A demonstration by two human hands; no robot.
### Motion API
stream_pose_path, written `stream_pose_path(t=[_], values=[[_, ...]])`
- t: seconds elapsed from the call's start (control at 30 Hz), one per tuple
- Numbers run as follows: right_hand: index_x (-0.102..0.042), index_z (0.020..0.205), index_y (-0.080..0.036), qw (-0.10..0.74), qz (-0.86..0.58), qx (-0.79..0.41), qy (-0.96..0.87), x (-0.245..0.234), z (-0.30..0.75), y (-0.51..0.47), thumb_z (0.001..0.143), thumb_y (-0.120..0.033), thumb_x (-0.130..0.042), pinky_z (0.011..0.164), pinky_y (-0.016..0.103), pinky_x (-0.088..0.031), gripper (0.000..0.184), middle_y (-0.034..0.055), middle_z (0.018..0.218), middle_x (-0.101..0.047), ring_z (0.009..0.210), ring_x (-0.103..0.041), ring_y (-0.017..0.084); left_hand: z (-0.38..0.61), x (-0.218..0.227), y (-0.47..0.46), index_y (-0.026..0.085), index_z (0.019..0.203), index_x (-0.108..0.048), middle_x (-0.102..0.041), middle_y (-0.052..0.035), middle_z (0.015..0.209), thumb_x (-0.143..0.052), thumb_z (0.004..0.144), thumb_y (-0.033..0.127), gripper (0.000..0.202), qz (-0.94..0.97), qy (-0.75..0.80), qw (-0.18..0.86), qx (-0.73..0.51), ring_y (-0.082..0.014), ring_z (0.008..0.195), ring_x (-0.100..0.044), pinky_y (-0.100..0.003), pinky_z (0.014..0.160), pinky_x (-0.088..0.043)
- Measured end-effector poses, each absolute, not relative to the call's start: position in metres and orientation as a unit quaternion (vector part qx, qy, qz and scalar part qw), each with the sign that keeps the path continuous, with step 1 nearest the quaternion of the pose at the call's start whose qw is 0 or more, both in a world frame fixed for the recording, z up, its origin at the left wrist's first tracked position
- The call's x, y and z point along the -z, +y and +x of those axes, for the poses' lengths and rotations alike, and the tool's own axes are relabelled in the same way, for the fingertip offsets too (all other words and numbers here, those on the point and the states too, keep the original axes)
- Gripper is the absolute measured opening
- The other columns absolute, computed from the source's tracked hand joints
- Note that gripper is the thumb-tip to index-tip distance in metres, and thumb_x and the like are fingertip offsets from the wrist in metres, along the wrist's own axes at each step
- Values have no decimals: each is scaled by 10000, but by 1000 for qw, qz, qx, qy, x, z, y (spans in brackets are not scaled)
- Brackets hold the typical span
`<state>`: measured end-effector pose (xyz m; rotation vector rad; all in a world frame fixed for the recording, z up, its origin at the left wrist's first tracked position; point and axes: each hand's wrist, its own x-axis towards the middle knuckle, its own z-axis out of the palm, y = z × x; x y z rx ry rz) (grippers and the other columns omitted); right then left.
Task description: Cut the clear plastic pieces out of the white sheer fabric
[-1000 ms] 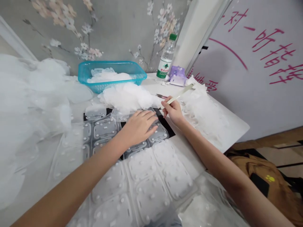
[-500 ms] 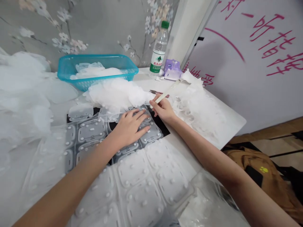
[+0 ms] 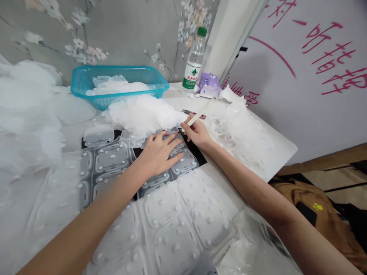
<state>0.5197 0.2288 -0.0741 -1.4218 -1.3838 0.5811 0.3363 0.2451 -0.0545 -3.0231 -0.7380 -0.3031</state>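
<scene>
- My left hand (image 3: 158, 154) lies open, fingers spread, pressed flat on a clear plastic sheet (image 3: 169, 225) of moulded pads with white studs.
- My right hand (image 3: 197, 134) is closed around a pale flat stick (image 3: 202, 114), its far end pointing toward a purple packet (image 3: 209, 86).
- Red-handled scissors (image 3: 191, 112) lie just beyond my right fingers, not held.
- The sheet covers most of a black mat (image 3: 195, 147), which shows only in gaps around my left hand.
- Some white netting (image 3: 117, 87) already sits in a blue plastic basket (image 3: 86, 74); a larger heap of white netting (image 3: 140, 114) lies outside, against its front rim.
- Frilled white netting (image 3: 237, 133) lies to my right, stopping short of the corner of the surface (image 3: 282, 152).
- Netting crowds my left side; ahead, white surface shows between the scissors and a water bottle (image 3: 195, 65).
</scene>
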Motion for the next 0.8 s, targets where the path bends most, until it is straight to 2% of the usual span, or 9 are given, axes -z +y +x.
stream_pose_path(t=[0.23,0.4,0.5,0.67,0.8], values=[[-414,685,-203,427,-581,-195,-665,55,524,224,834,-311,-516,484,234,-324,210,-45,543,-433,499,-407,95,337,55,244,234,1202,-538,-453,-60,1416,-399,893,468,411,-967,-235,5,93,-320,1225,-400,-482,894,-388],[-405,636,-201,376,-570,-214,-698,39,528,217,816,-285,-515,508,241,-289,227,-58,510,-351,502,-358,94,338,59,243,78,1367,-364,-528,-186,1289,-427,875,473,634,-959,-264,-20,104,-329,1258,-372,-480,962,-345],[-406,641,-203,371,-571,-212,-701,39,527,216,811,-278,-525,517,245,-292,220,-59,508,-355,505,-363,98,337,58,244,118,1338,-412,-523,-159,1305,-430,876,464,578,-959,-260,-35,106,-324,1254,-375,-490,968,-339],[-395,699,-217,421,-592,-180,-664,54,520,216,850,-274,-490,533,251,-325,187,-49,541,-396,516,-404,113,336,56,246,186,1209,-528,-441,-81,1423,-393,898,452,431,-968,-233,-16,89,-329,1235,-380,-494,925,-367],[-402,711,-211,438,-586,-157,-663,56,519,217,851,-246,-482,543,249,-334,164,-49,556,-421,517,-411,110,336,56,246,192,1179,-540,-444,-75,1423,-393,897,453,412,-967,-234,-5,96,-322,1237,-384,-479,917,-372]])
